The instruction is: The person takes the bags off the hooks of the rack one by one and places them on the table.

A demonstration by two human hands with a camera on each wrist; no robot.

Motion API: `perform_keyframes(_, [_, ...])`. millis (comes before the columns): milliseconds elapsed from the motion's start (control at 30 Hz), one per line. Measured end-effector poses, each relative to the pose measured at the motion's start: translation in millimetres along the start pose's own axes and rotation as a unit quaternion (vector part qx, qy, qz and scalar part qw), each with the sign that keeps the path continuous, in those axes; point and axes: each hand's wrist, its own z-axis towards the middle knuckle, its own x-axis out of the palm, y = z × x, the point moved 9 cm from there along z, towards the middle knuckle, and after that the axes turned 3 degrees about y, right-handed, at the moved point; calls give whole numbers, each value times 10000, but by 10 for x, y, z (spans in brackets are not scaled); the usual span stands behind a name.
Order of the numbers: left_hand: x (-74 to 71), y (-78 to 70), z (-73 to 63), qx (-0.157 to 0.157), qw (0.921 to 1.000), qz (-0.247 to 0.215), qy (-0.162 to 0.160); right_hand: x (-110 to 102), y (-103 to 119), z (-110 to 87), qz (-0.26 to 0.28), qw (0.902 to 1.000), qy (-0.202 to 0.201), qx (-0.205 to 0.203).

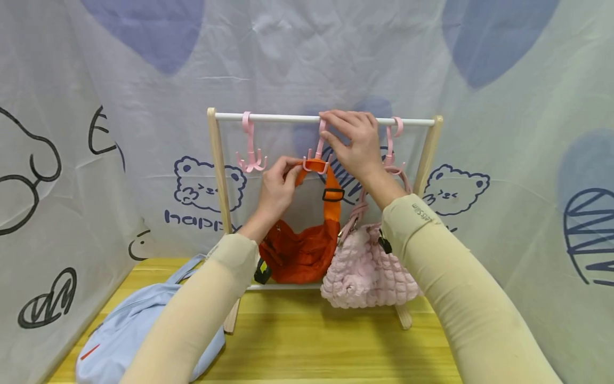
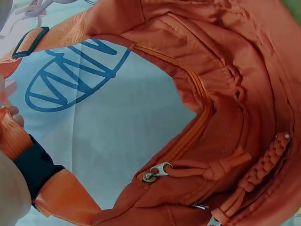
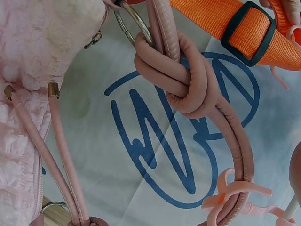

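In the head view an orange-red waist bag [image 1: 304,250] hangs by its orange strap [image 1: 332,184] from the middle pink hook [image 1: 320,145]. The strap lies over that hook's prongs. My left hand [image 1: 278,184] pinches the strap just left of the prongs. Up at the white rail, my right hand [image 1: 355,141] grips the upper part of the same hook between thumb and fingers. A black buckle slider [image 3: 248,33] on the strap shows in the right wrist view. The bag's zipper pull [image 2: 157,172] appears in the left wrist view.
A puffy pink handbag [image 1: 369,272] hangs by its knotted handle from the right pink hook [image 1: 389,149]. Another pink hook [image 1: 250,146] is on the rail's left. The wood-legged rack [image 1: 220,170] stands on a wooden table [image 1: 307,341]; a light blue bag [image 1: 139,314] lies at left.
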Motion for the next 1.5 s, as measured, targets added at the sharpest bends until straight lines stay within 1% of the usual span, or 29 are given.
perform_keyframes(267, [-43,-41,20,34,9987,473,-184,3,3,-4,-6,10000,44,22])
perform_keyframes(567, [-74,-85,49,74,9970,730,-240,-4,4,-5,-16,10000,49,74])
perform_keyframes(700, [-75,-99,61,58,9966,788,-219,0,-2,-5,-20,10000,46,78])
perform_keyframes(1067, [-111,-131,76,100,9940,1037,-319,1,-4,-5,-33,9999,70,150])
perform_keyframes(1333, [-143,-191,93,161,9937,1046,-379,2,0,1,-41,9999,52,111])
perform_keyframes(1500, [-144,-195,110,184,9931,1104,-357,5,1,-1,-39,9999,58,119])
